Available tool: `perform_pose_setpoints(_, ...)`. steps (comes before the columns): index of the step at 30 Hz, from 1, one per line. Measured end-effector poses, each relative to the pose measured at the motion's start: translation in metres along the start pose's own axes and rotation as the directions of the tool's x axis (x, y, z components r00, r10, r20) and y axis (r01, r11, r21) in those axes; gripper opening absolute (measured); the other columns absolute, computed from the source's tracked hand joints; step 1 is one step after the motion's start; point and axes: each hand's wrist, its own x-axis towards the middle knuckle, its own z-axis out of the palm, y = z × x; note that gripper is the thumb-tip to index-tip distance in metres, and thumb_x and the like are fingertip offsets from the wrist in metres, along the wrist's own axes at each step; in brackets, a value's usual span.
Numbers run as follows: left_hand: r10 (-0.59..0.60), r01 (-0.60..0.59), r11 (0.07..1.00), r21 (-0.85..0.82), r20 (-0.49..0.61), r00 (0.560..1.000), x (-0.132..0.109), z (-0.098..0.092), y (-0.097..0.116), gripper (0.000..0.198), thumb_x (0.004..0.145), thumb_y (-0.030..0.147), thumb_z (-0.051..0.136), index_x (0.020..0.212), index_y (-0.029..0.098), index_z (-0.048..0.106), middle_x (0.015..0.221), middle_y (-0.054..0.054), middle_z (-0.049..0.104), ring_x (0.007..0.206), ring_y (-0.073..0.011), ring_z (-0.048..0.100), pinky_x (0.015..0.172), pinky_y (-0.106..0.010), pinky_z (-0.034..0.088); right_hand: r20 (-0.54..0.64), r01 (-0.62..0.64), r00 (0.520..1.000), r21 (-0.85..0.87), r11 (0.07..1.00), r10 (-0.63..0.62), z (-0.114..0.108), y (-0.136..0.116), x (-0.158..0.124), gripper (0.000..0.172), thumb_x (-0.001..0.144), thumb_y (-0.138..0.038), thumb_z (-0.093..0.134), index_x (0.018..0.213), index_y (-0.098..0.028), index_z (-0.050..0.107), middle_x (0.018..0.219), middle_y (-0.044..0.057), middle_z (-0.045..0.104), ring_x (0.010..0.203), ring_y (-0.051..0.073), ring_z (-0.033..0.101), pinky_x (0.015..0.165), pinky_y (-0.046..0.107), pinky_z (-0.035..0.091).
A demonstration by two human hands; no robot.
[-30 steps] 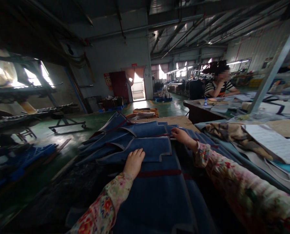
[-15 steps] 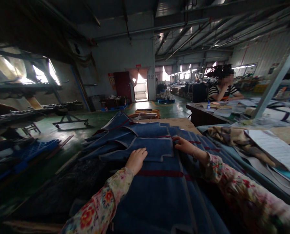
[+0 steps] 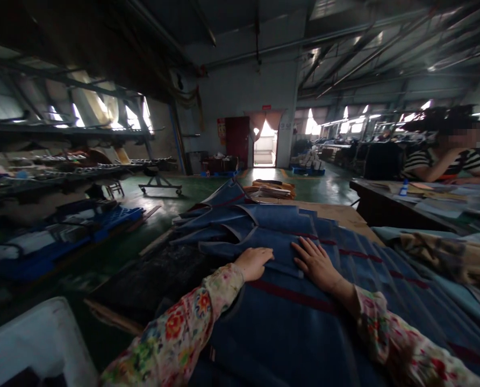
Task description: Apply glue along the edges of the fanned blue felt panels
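Observation:
A stack of blue fabric mats with grey edging and red stripes lies spread over the table before me. My left hand rests on the near edge of the top mat piece, fingers curled over it. My right hand lies flat on the same piece just to the right, fingers stretched out and spread. Both arms wear floral sleeves. The two hands are about a hand's width apart.
A person in a striped top sits at a paper-strewn desk at the right. Crumpled cloth lies at the right edge. Blue crates and racks stand left. A white bin corner shows bottom left. A doorway lies ahead.
My right hand has slid left from the mat's far right corner to lie flat close to my left hand. The view has swung left.

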Motion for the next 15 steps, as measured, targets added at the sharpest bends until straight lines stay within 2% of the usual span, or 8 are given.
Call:
perform_pose_setpoints(2, 0.089, -0.075, 0.987, -0.141, 0.092, 0.992, -0.001, -0.015, -0.008, 0.036, 0.079, 0.019, 0.054, 0.114, 0.022, 0.056, 0.130, -0.002, 0.053, 0.117, -0.0142, 0.049, 0.100, -0.024, 0.037, 0.019, -0.005, 1.000, -0.015, 1.000, 0.005, 0.008, 0.002, -0.004, 0.047, 0.090, -0.039, 0.036, 0.134, -0.026, 0.042, 0.144, 0.009, 0.034, 0.133, 0.027, 0.028, 0.103, 0.048, 0.027)
perform_pose_setpoints(4, 0.084, -0.032, 0.963, -0.267, 0.186, 0.979, 0.000, -0.035, -0.025, 0.031, 0.082, 0.033, 0.054, 0.111, 0.024, 0.059, 0.119, 0.002, 0.061, 0.110, -0.0123, 0.055, 0.094, -0.018, 0.040, 0.016, 0.000, 1.000, -0.015, 1.000, 0.000, 0.010, 0.005, -0.005, 0.047, 0.090, -0.040, 0.035, 0.135, -0.025, 0.042, 0.144, 0.009, 0.034, 0.133, 0.026, 0.027, 0.104, 0.047, 0.027)
perform_pose_setpoints(5, 0.007, 0.052, 0.961, -0.272, 0.210, 0.978, 0.002, -0.045, -0.037, 0.029, 0.084, 0.038, 0.051, 0.108, 0.026, 0.061, 0.113, 0.005, 0.064, 0.104, -0.0111, 0.058, 0.090, -0.016, 0.042, 0.014, 0.003, 1.000, -0.015, 1.000, -0.003, 0.009, 0.006, -0.005, 0.047, 0.090, -0.040, 0.035, 0.135, -0.025, 0.042, 0.144, 0.009, 0.034, 0.133, 0.026, 0.027, 0.104, 0.047, 0.027)
perform_pose_setpoints(6, -0.141, 0.181, 0.959, -0.220, 0.185, 0.973, 0.003, -0.053, -0.052, 0.028, 0.086, 0.041, 0.047, 0.106, 0.028, 0.062, 0.108, 0.007, 0.066, 0.100, -0.0099, 0.060, 0.087, -0.015, 0.043, 0.013, 0.004, 1.000, -0.015, 1.000, -0.004, 0.008, 0.006, -0.005, 0.047, 0.091, -0.041, 0.034, 0.135, -0.025, 0.042, 0.144, 0.009, 0.034, 0.133, 0.026, 0.027, 0.104, 0.046, 0.027)
perform_pose_setpoints(8, -0.351, 0.359, 0.925, -0.125, 0.084, 0.933, 0.007, -0.065, -0.086, 0.033, 0.091, 0.036, 0.038, 0.113, 0.023, 0.058, 0.112, 0.001, 0.064, 0.101, -0.0117, 0.059, 0.086, -0.019, 0.044, 0.010, 0.002, 1.000, -0.014, 1.000, -0.002, 0.006, 0.006, -0.004, 0.048, 0.091, -0.041, 0.034, 0.135, -0.025, 0.042, 0.144, 0.008, 0.033, 0.133, 0.026, 0.028, 0.104, 0.046, 0.027)
perform_pose_setpoints(10, -0.500, 0.500, 0.865, -0.038, 0.009, 0.866, 0.011, -0.067, -0.122, 0.032, 0.091, 0.029, 0.038, 0.115, 0.016, 0.056, 0.115, -0.007, 0.062, 0.104, -0.0170, 0.058, 0.089, -0.026, 0.043, 0.013, -0.003, 1.000, -0.010, 1.000, 0.003, 0.006, 0.005, -0.004, 0.048, 0.091, -0.042, 0.033, 0.135, -0.026, 0.042, 0.144, 0.008, 0.033, 0.133, 0.026, 0.028, 0.104, 0.046, 0.027)
perform_pose_setpoints(12, -0.599, 0.600, 0.799, 0.043, -0.031, 0.800, 0.016, -0.062, -0.152, 0.030, 0.088, 0.027, 0.045, 0.112, 0.013, 0.056, 0.114, -0.011, 0.060, 0.105, -0.0210, 0.057, 0.091, -0.035, 0.043, 0.020, -0.006, 1.000, -0.010, 1.000, 0.006, 0.007, 0.005, -0.005, 0.048, 0.091, -0.043, 0.033, 0.135, -0.026, 0.041, 0.144, 0.008, 0.033, 0.133, 0.025, 0.028, 0.104, 0.046, 0.027)
perform_pose_setpoints(15, -0.655, 0.656, 0.742, 0.138, -0.057, 0.754, 0.027, -0.043, -0.179, 0.028, 0.086, 0.031, 0.052, 0.108, 0.013, 0.057, 0.112, -0.010, 0.058, 0.104, -0.0219, 0.055, 0.091, -0.044, 0.043, 0.030, -0.004, 1.000, -0.012, 1.000, 0.005, 0.009, 0.007, -0.006, 0.049, 0.091, -0.045, 0.032, 0.136, -0.028, 0.039, 0.145, 0.007, 0.032, 0.133, 0.025, 0.028, 0.105, 0.047, 0.027)
